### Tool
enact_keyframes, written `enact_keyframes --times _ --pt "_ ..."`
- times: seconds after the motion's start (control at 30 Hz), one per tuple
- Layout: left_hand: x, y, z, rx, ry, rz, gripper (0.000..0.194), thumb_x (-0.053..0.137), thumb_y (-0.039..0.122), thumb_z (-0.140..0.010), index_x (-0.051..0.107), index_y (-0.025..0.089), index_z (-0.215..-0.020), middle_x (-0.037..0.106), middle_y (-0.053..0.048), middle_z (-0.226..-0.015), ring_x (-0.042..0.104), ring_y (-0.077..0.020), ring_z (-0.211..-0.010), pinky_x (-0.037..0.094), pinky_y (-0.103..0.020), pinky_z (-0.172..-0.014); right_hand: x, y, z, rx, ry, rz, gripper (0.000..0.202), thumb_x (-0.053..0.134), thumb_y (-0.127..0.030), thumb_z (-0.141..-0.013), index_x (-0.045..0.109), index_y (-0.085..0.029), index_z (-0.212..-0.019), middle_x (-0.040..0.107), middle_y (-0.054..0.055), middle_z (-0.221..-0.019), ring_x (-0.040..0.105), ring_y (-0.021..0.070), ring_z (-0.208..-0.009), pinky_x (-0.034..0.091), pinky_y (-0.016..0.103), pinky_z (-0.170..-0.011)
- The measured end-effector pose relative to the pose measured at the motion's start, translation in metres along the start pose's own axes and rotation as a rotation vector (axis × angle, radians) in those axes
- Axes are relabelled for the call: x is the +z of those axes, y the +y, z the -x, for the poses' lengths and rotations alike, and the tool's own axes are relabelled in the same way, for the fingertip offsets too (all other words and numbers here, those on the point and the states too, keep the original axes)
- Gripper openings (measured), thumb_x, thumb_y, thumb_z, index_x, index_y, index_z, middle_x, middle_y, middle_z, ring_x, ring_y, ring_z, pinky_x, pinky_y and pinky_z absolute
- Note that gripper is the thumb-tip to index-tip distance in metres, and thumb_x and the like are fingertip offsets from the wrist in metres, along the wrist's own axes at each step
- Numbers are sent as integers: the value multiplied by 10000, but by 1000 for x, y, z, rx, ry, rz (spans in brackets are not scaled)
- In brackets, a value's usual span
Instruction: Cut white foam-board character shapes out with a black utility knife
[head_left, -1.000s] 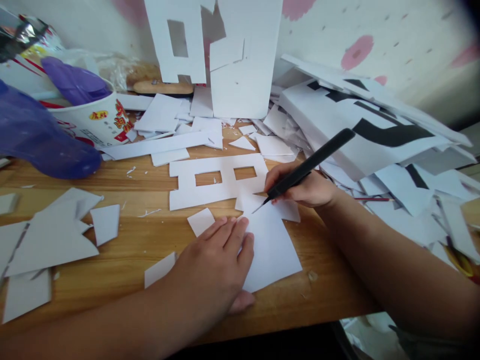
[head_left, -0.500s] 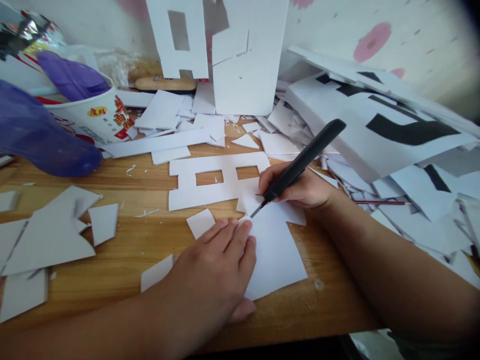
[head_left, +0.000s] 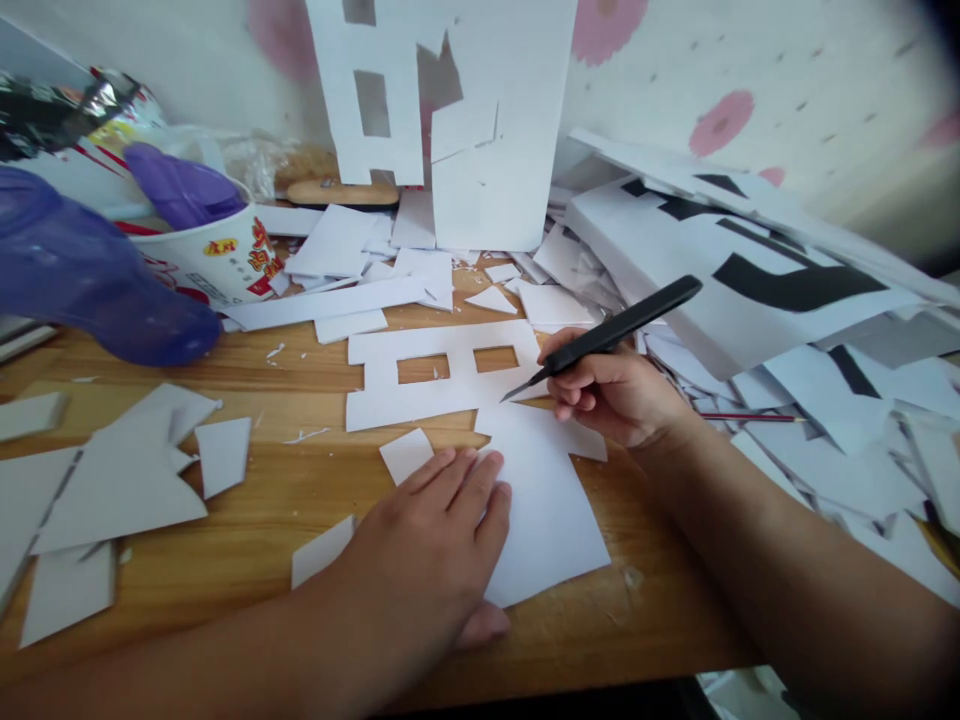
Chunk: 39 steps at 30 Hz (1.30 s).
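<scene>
My right hand (head_left: 611, 390) is closed around the black handle of a craft knife (head_left: 622, 325). Its thin blade points down and left, its tip close to the upper edge of a white foam board piece (head_left: 551, 520). Flat on the left part of that board lies my left hand (head_left: 442, 535), fingers together and stretched out, thumb partly hidden below. Just beyond is a white cut-out strip (head_left: 375, 405) with two rectangular openings. A small white offcut (head_left: 406, 455) rests beside my left fingertips.
White offcuts (head_left: 120, 480) lie at the left, near a purple object (head_left: 112, 290) and a paper cup (head_left: 217, 255). A tall white cut panel (head_left: 487, 200) stands at the back. Printed white boards (head_left: 675, 270), scraps and a pencil (head_left: 750, 416) are piled at the right.
My right hand has tilted the knife flatter, and the blade tip has moved from beside my left fingers up to the board's upper edge. My left hand stays on the board.
</scene>
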<state>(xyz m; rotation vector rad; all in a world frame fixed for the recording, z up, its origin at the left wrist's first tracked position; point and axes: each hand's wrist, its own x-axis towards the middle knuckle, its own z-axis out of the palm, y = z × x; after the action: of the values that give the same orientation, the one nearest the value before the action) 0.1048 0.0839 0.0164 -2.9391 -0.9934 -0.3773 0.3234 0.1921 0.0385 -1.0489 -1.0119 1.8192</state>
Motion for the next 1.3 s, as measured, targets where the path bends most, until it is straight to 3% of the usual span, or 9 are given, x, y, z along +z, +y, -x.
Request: enact_keyframes --times 0.2,0.4,0.47,0.53,0.63,0.73,0.87,1.3 --pt "-2 -1 -1 -2 -5 21 855 756 705 -581 652 59 -1131 621 -255 -1258 630 -388 -1110 474 -476 -980 0 3 2 88 73 -11 333 653 -89 -610 690 -200 -922 471 -91 -436 291 46 -369 505 228 -414" --pt "-4 -4 2 -25 -49 62 723 751 652 -647 647 123 -1128 617 -198 -1292 597 -370 -1151 436 -528 -1003 5 0 8 49 61 -113 329 702 -114 -597 683 -199 -915 662 -3 -654 613 102 -545 458 155 -432" --pt "-4 -5 2 -34 -54 78 673 752 620 -672 645 137 -1129 618 -179 -1297 582 -359 -1170 429 -524 -1009 8 -1 11 23 37 -132 314 749 -189 -593 688 -202 -901 678 7 -695 660 129 -618 464 161 -445" --pt "-5 -5 1 -38 -56 88 649 762 591 -681 644 139 -1132 615 -172 -1301 569 -356 -1185 425 -515 -1014 11 1 13 -1 -5 -95 283 773 -337 -629 700 -195 -862 652 0 -640 617 119 -546 456 183 -430" --pt "-5 -5 -1 -43 -76 98 653 784 556 -673 639 130 -1146 603 -178 -1313 555 -362 -1199 419 -512 -1021 15 8 12 -83 3 89 329 725 -480 -692 694 -152 -698 558 -15 -483 470 73 -397 344 182 -364" --pt "-6 -4 -2 -49 -107 103 644 770 552 -693 633 125 -1155 594 -180 -1320 543 -366 -1211 414 -516 -1028 19 16 6 -140 30 237 246 713 -371 -683 616 -161 -600 505 -42 -445 401 57 -350 264 194 -339" --pt "-9 -3 -3 -49 -153 88 615 738 539 -736 625 114 -1165 571 -192 -1343 534 -366 -1221 400 -520 -1042 24 22 -3 -137 20 247 180 699 -248 -626 527 -195 -618 494 -76 -484 401 60 -363 271 197 -350" --pt "-2 -3 0 -37 -82 73 611 699 560 -751 644 99 -1148 592 -215 -1317 569 -381 -1192 456 -500 -1014 24 27 -12 -166 45 211 137 652 -183 -592 515 -197 -596 464 -75 -483 354 64 -399 232 211 -368"
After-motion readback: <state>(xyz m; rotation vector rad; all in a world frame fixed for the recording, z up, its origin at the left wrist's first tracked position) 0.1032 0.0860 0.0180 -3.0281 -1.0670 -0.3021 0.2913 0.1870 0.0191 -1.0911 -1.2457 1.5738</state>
